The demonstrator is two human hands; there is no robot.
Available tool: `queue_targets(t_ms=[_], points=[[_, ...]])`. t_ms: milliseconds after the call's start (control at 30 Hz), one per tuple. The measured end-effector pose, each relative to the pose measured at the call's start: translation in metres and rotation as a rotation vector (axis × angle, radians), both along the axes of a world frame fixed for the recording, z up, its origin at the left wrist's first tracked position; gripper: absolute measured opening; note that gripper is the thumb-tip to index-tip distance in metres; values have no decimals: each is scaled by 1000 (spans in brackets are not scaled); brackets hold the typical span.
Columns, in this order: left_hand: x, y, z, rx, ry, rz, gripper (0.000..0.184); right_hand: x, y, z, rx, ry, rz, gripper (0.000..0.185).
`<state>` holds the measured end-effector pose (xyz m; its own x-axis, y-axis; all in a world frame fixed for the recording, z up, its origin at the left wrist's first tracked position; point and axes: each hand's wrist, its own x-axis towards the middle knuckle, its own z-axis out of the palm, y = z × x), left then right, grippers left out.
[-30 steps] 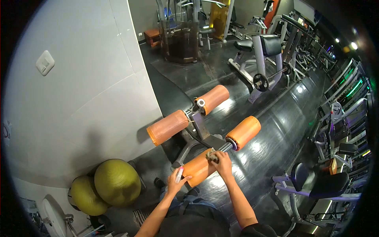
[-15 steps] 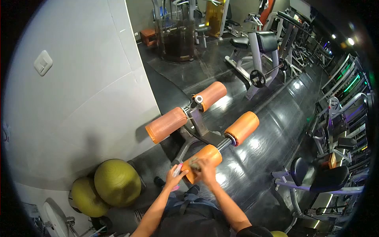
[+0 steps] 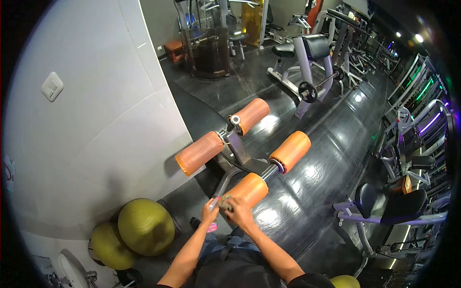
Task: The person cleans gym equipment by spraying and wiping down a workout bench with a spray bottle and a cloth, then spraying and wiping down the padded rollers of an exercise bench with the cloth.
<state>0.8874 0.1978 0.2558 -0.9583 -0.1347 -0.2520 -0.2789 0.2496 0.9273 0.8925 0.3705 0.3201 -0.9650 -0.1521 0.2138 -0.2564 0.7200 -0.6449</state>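
Observation:
My left hand (image 3: 208,214) is closed around a small clear bottle (image 3: 214,203) with pink at its top; most of it is hidden by the fingers. In my right hand (image 3: 241,214) is a crumpled greyish cloth (image 3: 225,204), held close beside the bottle. Just ahead of the right hand is the near orange foam roller (image 3: 249,189), whose lower end the hand and cloth partly cover. A second orange roller (image 3: 291,150) sits on the same metal bar. Two duller orange rollers, one on the left (image 3: 199,152) and one farther back (image 3: 253,115), flank the machine's upright post.
Two yellow-green exercise balls (image 3: 146,225) lie to the left by the white wall (image 3: 91,125). A sink (image 3: 72,271) shows at lower left. Weight machines stand ahead, including a black-padded bench (image 3: 317,47), and another padded machine (image 3: 403,206) is at right.
My right hand and the cloth have moved left, off the near roller's upper surface to beside the bottle. My left hand still holds the bottle. The view has shifted slightly.

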Motion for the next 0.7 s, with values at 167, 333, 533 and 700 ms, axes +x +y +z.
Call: queue_targets(t_ms=[167,333,533,700], points=[[-2,-3,-2,-18,-73,-26,48,-7,30,16,29,37,159,39],[0,3,8,49,-110,23,49,-49,88,8,-16,48,-296,34],[-5,3,10,96,-258,86,47,-24,40,7,-241,-117,-270,32],[-15,-5,-10,288,-447,120,49,12,9,11,-117,9,9,37]])
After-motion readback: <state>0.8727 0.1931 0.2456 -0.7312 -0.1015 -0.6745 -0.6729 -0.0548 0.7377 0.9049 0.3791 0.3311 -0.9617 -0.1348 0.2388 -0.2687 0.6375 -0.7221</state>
